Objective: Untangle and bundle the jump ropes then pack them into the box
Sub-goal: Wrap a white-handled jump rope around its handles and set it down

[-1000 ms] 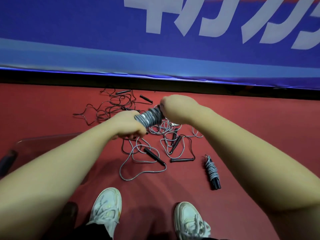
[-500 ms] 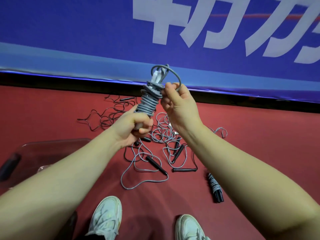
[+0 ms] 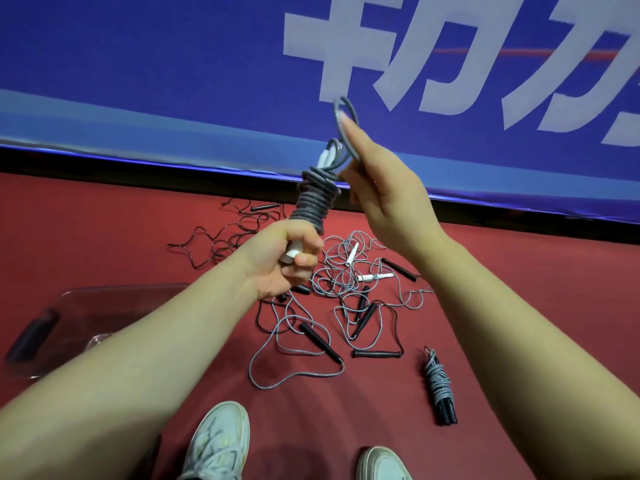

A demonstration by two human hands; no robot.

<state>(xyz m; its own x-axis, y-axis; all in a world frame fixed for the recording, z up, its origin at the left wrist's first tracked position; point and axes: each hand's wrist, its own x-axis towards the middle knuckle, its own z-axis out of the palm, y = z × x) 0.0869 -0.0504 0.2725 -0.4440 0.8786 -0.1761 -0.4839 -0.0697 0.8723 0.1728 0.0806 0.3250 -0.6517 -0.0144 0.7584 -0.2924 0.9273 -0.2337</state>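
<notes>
Left hand (image 3: 287, 263) grips coiled rope (image 3: 316, 202) (right hand (image 3: 384, 199) pinches its loop).

Floor (image 3: 86, 237): red.
Centre: tangled jump ropes (image 3: 346, 292), black and white handles.
Right: one bundled rope (image 3: 438, 382).
Left: clear box (image 3: 90, 303).

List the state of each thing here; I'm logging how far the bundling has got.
Held rope: wound round its white handles, end loop loose.
Left hand: grips the handles' lower end.
Right hand: pinches the end loop.
Black-handled bundle: wound, lying on the floor.
Floor ropes: tangled.
Box: on the floor, contents unclear.
</notes>
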